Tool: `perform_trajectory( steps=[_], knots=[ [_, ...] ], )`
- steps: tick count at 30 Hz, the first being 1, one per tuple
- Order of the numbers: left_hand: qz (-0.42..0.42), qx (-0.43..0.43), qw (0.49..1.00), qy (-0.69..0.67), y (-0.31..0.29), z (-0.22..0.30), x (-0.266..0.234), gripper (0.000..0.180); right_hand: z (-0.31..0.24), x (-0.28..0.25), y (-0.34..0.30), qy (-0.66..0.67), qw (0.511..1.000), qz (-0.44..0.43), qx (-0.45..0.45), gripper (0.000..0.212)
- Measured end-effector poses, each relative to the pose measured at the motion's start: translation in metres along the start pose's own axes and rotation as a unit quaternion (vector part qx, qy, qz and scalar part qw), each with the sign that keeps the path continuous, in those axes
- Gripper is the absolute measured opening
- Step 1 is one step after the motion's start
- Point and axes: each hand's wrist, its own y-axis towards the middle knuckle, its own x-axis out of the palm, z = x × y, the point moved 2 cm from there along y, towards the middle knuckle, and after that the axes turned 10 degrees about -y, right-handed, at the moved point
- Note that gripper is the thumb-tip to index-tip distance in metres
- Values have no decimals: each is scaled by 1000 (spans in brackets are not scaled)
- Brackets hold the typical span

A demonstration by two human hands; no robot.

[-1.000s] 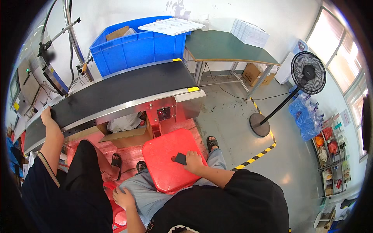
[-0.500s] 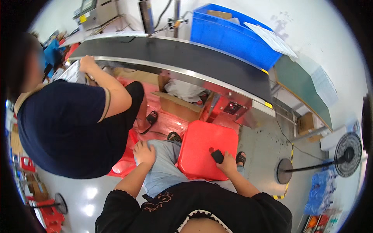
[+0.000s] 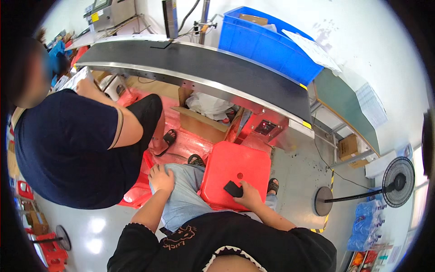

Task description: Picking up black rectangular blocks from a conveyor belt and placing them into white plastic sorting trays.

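My left hand (image 3: pixel 161 179) lies on the thigh of my light blue jeans (image 3: pixel 181 192), fingers stretched out and holding nothing. In my right hand (image 3: pixel 249 197) is a small black rectangular object (image 3: pixel 233 189), gripped at its right end; its exact kind does not show. Hand and object are over the near part of a red plastic stool (image 3: pixel 235 158) with a round hole in its top. Whether the object touches the seat I cannot tell.
A black conveyor belt (image 3: pixel 204 61) crosses ahead, with a blue bin (image 3: pixel 267 41) behind it. A co-worker in a dark shirt (image 3: pixel 68 140) sits at left. An open carton (image 3: pixel 199 124) lies under the belt. A black fan (image 3: pixel 398 181) stands at right.
My right hand has moved left and slightly down with the black object, uncovering the stool's hole. The co-worker's hand has come down from the belt's edge toward a white package. The view shifted slightly.
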Motion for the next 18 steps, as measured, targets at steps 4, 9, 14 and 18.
perform_trajectory(
  steps=[4, 9, 14, 18],
  knots=[
    [21, 8, 1000, -7, -2, -3, 4, 42, -21, 6, 1, 42, 998, 23, 31, 63],
    [14, 0, 1000, -1, -1, 2, -1, 42, -20, 9, -2, 60, 998, 6, -18, 63],
    [22, -6, 1000, -9, -2, 3, -3, 42, -18, 8, -8, 38, 999, -10, -15, 63],
    [33, 5, 999, -32, -4, 2, 2, 42, -24, -10, -1, 51, 998, -12, -47, 60]
  ],
)
